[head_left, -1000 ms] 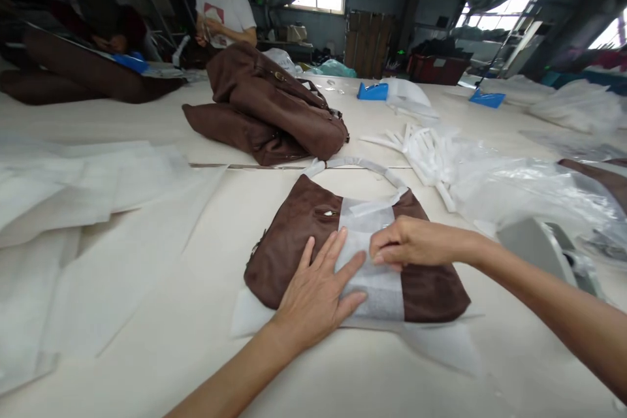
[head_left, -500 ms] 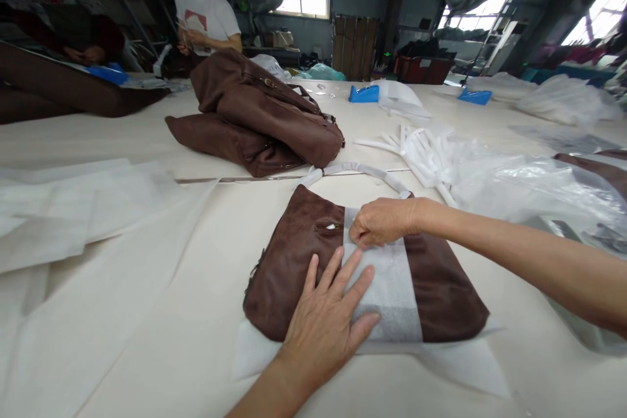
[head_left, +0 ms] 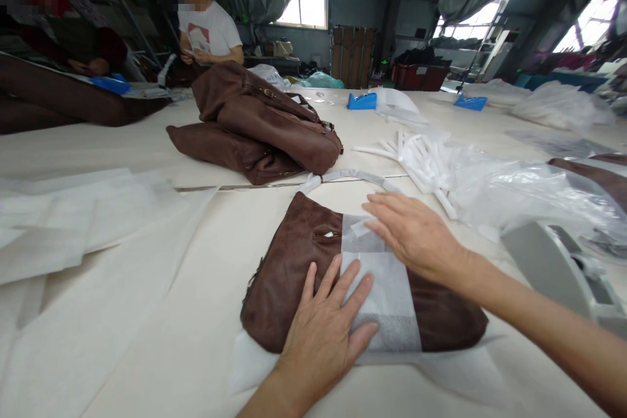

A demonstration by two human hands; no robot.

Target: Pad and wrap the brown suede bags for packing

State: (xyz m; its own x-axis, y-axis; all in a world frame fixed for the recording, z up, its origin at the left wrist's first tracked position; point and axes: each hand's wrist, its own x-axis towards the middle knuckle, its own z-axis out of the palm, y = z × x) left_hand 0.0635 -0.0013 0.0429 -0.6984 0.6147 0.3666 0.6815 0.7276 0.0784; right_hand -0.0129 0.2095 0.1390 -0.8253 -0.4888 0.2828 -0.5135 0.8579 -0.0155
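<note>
A brown leather handbag (head_left: pixel 289 274) lies flat on the table, with a white tissue paper band (head_left: pixel 385 287) around its middle and its wrapped handle (head_left: pixel 353 174) at the far side. My left hand (head_left: pixel 326 333) rests on the bag and band, fingers spread. Over the band's upper part, my right hand (head_left: pixel 416 232) is open with fingers stretched out to the left. A small pale strip, apparently tape, (head_left: pixel 361 227) shows on the band beside its fingertips. Under the bag's near edge lies a white sheet (head_left: pixel 460 369).
More brown bags (head_left: pixel 264 124) are piled behind. Loose white paper sheets (head_left: pixel 98 241) lie at left. On the right are a grey tape dispenser (head_left: pixel 548 264), clear plastic bags (head_left: pixel 519 189) and white wrapped strips (head_left: pixel 426 160). A person (head_left: pixel 210 32) stands across the table.
My right hand has gone from a closed pinch on the band to stretched fingers, shifting slightly right. The pale strip and more of the tape dispenser now show. My left hand stays on the bag.
</note>
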